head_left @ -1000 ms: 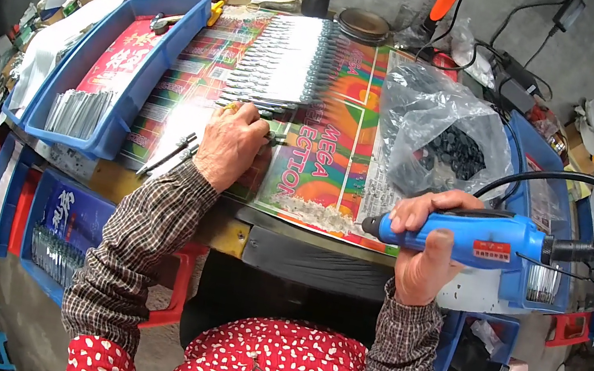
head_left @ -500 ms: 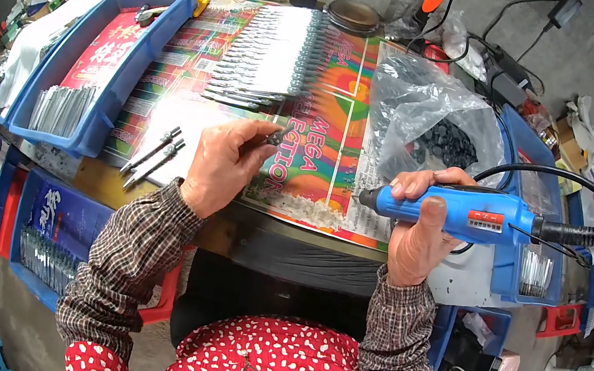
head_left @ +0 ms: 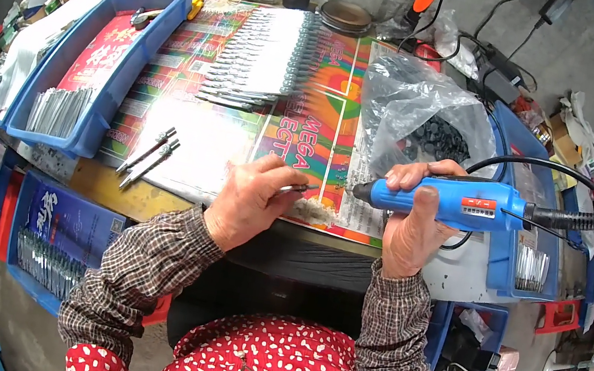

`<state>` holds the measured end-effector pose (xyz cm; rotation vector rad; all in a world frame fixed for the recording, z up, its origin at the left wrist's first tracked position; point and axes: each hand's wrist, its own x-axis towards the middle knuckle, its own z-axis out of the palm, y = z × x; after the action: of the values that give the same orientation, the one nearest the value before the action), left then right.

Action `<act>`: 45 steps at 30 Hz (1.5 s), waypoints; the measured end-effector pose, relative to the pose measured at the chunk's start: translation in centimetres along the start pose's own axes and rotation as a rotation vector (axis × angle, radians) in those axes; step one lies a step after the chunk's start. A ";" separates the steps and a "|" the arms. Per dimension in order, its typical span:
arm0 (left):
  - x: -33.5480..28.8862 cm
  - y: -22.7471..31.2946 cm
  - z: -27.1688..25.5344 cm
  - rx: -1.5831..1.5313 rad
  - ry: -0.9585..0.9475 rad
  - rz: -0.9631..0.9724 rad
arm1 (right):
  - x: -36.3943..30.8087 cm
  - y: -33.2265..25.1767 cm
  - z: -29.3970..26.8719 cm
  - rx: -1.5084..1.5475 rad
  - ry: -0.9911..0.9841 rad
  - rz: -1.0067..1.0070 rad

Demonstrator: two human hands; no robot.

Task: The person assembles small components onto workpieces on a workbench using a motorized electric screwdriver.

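Two checked sleeves [head_left: 149, 259] lie nearest us, on the near side of the blue power tool [head_left: 472, 204]. We see the right hand [head_left: 416, 222] clamped around that tool, the thumb against its casing and the dark tip pointing left. Left of the tool's tip, we find the left hand [head_left: 253, 198], its thumb and fingertips pinched together on a slim metal rod [head_left: 302, 188]; we make out a gap between rod and tip. Well left of the tool, we see two loose rods [head_left: 150, 164] side by side on the printed sheet [head_left: 335, 129]. Just beyond the tool, we have a clear plastic bag [head_left: 397, 112] with black pieces [head_left: 440, 139] inside. Beyond and far left of it, we notice a blue tray [head_left: 118, 94] with slim rods [head_left: 59, 112] inside; nearer the tool, we see a long row of rods [head_left: 265, 53]. Farthest beyond it, we spot dark dishes [head_left: 345, 14].
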<state>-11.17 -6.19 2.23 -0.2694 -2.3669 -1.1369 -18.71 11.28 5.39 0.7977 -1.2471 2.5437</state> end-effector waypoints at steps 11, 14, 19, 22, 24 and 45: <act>-0.1 0.2 1.8 0.183 -0.112 0.283 | -0.2 -1.4 0.3 0.054 -0.009 0.027; 0.1 0.0 2.5 0.247 -0.095 0.345 | -0.2 -1.6 0.4 0.071 -0.003 0.042; -0.1 0.2 2.6 0.295 -0.050 0.349 | -0.1 -2.3 0.8 0.088 0.013 0.063; -0.1 0.1 2.5 0.306 -0.023 0.372 | -0.1 -2.5 1.0 0.101 0.004 0.059; -0.1 0.0 2.4 0.306 -0.014 0.381 | -0.1 -2.5 1.3 0.080 -0.004 0.048; -0.1 0.3 2.2 0.310 -0.029 0.393 | -0.4 -3.2 1.3 0.105 -0.019 0.044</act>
<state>-11.77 -4.29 1.27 -0.6103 -2.3333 -0.5803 -16.61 12.33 7.96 0.8269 -1.1578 2.6618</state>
